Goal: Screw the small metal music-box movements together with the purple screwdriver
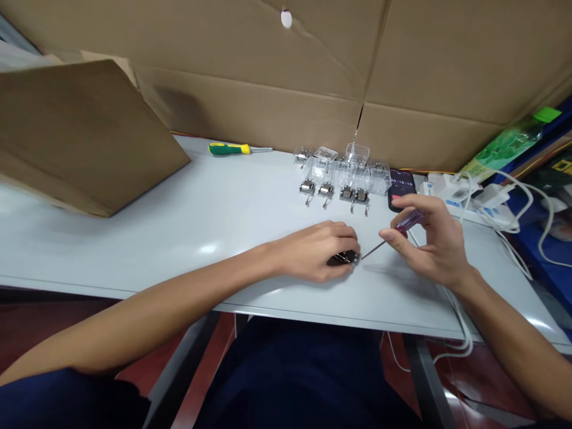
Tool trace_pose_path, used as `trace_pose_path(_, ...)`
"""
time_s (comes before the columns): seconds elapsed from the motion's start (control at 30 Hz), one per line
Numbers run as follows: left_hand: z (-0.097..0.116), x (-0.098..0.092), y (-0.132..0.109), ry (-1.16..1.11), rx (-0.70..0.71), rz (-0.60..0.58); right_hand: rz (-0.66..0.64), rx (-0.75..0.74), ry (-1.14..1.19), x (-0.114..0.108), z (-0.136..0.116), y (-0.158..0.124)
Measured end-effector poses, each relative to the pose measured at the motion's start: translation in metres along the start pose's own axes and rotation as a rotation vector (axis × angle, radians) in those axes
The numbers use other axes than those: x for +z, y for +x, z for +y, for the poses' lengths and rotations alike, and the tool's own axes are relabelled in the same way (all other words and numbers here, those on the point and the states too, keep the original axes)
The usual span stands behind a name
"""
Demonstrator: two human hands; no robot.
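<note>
**Purple-handled screwdriver point(409, 221) at a small metal fitting point(345, 258)**

The left grip point(315, 253) is clamped on the fitting, fingers curled around it just above the counter point(147, 250). The right grip point(433, 244) is clamped on the screwdriver's handle between thumb and fingers, its thin shaft angled toward the fitting; any contact at the tip is too small to tell. Ahead of the grips sit a row of metal fittings with wire pins point(326, 190) and clear plastic boxes point(353, 173). Ahead of the right grip lie a phone showing a timer point(401, 189) and a power strip point(451, 187). Well left of the grips, a green-and-yellow screwdriver point(227, 149) lies against a cardboard wall point(250, 101).
</note>
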State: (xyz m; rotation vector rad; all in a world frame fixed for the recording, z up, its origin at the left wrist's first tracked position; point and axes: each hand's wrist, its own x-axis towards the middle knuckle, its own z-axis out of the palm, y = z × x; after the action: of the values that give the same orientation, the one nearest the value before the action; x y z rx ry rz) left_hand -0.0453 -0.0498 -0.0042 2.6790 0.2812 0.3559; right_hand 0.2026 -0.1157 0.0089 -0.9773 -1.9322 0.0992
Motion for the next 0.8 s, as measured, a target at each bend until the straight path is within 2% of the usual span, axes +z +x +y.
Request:
trace_pose_path(0.2,-0.002,0.001,-0.001,0.044,-0.021,0.017,-0.061,-0.078,-0.102,0.001,0.001,-0.001)
trace_pose_path(0.47,-0.009,-0.002,-0.001,0.317,-0.204,0.02,-0.177,-0.027,-0.068,0.002,0.008,0.001)
trace_pose_path(0.6,-0.009,-0.004,-0.001,0.363,-0.219,0.042,-0.194,-0.008,-0.043,0.0,0.006,0.002)
trace_pose_path(0.8,-0.014,-0.006,-0.001,0.395,-0.259,0.115,-0.328,0.037,0.04,0.0,0.004,0.004)
